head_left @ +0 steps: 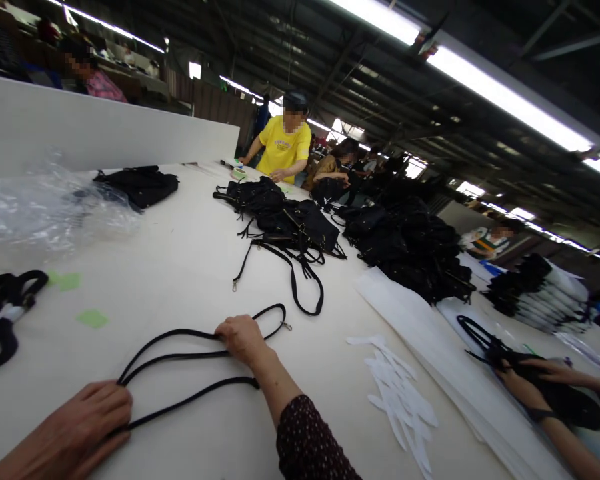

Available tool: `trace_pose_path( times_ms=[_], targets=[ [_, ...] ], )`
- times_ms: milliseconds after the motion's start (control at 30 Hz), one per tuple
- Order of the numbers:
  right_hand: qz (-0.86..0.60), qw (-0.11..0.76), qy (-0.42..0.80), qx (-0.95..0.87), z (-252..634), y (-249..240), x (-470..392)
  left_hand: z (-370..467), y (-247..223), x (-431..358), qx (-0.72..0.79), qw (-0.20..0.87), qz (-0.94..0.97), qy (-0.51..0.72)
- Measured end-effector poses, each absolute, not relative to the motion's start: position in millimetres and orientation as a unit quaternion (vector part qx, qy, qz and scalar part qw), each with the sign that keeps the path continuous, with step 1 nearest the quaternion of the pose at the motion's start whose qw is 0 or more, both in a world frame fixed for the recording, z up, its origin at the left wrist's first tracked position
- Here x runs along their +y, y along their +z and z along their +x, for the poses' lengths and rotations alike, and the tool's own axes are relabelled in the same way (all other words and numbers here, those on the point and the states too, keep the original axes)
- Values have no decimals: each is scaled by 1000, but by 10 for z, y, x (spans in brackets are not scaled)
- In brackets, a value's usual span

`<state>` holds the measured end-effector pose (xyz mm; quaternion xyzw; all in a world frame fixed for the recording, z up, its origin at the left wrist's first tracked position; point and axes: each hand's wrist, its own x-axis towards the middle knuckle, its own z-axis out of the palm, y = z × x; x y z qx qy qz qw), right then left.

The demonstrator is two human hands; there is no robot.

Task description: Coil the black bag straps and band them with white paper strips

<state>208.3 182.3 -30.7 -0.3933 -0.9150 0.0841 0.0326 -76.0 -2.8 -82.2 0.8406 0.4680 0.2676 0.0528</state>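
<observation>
A long black bag strap (180, 357) lies in loops on the white table in front of me, a metal snap hook (287, 326) showing at its far end. My left hand (97, 417) is closed around the strap's near loops at lower left. Farther forward, my right hand (243, 339) grips the strap with bent fingers; the part beneath the palm is hidden. Beyond that hand, another black strap (321, 293) with a hook trails from a pile of black bags (300, 223).
Clear plastic bags (55, 207) and green paper pieces (93, 319) lie at left, near bundled black straps (0, 347). White strips (400, 393) and white sheets (420, 320) are at right. A co-worker's hands (525, 387) handle a black bag there. Another person (283, 150) stands across the table.
</observation>
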Motion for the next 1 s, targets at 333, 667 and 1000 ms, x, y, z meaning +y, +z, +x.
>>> trace_pose_path(
  times_ms=[333, 667, 1000],
  targets=[
    [-334, 74, 157, -926, 1523, -417, 1141, -675, -475, 259, 378, -56, 905, 187],
    [-332, 180, 144, -915, 2214, -249, 1104, -854, -590, 151, 362, -38, 906, 215],
    [-267, 112, 99, -952, 1502, -60, 1349, -693, -335, 86, 411, 127, 873, 231]
  ],
)
